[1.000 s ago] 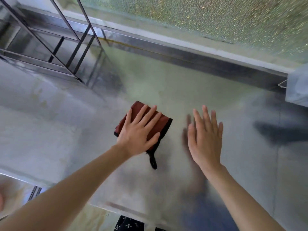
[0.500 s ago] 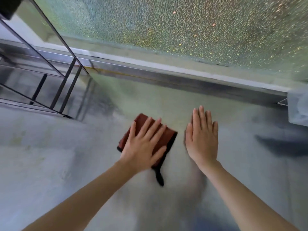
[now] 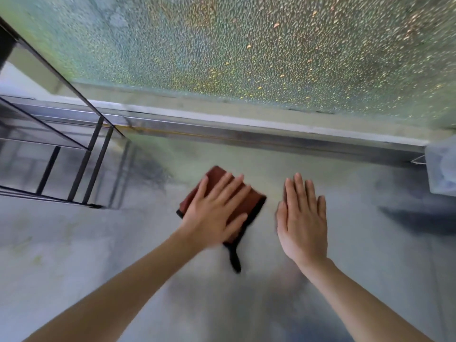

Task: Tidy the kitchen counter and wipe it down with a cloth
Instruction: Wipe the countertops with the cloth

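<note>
We log one folded rust-red cloth (image 3: 243,202) under our flat, spread left hand (image 3: 213,215) on the steel counter (image 3: 98,248); right hand (image 3: 302,218) flat alongside, fingers together.

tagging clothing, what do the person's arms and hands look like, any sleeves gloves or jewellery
The left arm and right arm are bare to the frame edge, no sleeves. The left hand and right hand are ungloved, with no ring, watch or bracelet visible.

Black rack (image 3: 98,166) at left, pebbled glass (image 3: 246,50) behind, perhaps a clear container (image 3: 441,169) at right.
</note>
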Demonstrator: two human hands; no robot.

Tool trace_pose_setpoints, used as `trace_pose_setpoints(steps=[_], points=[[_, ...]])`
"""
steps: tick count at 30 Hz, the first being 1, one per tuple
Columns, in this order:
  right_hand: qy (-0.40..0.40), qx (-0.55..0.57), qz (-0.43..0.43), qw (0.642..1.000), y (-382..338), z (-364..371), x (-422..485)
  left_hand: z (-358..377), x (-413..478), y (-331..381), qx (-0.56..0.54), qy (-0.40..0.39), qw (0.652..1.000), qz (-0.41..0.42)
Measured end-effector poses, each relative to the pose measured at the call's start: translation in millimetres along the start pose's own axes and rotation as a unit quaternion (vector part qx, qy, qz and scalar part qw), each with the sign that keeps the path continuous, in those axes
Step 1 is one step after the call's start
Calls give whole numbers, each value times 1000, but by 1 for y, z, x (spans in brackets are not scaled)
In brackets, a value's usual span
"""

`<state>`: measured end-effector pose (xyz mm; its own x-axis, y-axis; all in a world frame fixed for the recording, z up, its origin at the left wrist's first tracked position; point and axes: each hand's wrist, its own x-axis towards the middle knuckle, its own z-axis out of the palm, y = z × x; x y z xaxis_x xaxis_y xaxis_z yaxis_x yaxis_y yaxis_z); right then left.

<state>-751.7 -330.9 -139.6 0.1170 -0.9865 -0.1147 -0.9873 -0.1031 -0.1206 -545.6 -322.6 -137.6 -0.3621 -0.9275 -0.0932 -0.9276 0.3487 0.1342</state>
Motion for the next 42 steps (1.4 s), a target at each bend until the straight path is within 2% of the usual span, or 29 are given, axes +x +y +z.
trace_pose_setpoints(steps=[4,6,8,12,15,17,20,22,24,26,28,31,33,36,39,42], points=[[1,-4,-1,1000,1,1,-1,-11,52,-17,-50,-4,978,-201],[-1,-2,0,1000,1,2,0,-9,57,0,-47,-8,968,-247],[-4,4,2,1000,1,1,1,-4,48,27,-32,6,976,-217],[-15,19,-8,1000,3,-1,0,6,9,74,-16,10,998,-61],[-16,51,-13,998,5,-2,0,7,-1,72,-22,-6,1000,-18],[2,85,-7,996,4,-3,1,6,14,59,-23,0,999,-41],[27,119,4,993,4,-4,0,-3,44,48,-55,-8,987,-149],[16,124,1,992,5,-5,-1,-5,49,56,-72,-32,976,-201],[-15,145,-9,989,6,-11,1,-6,41,73,-67,-39,975,-210],[-35,232,-8,972,9,-24,0,-6,24,91,-68,-48,979,-188],[8,271,14,963,22,-36,-13,0,2,106,-77,-41,982,-166],[75,158,96,980,59,-33,-58,11,-38,134,-48,-20,989,-136],[53,93,133,985,80,-24,-89,18,-66,154,-50,-38,992,-107],[13,42,129,991,96,-13,-107,20,-76,160,-43,-54,994,-80],[11,33,122,992,100,-8,-107,16,-40,149,-31,-34,991,-127],[20,32,116,992,100,-2,-107,11,8,150,-72,-45,971,-222]])
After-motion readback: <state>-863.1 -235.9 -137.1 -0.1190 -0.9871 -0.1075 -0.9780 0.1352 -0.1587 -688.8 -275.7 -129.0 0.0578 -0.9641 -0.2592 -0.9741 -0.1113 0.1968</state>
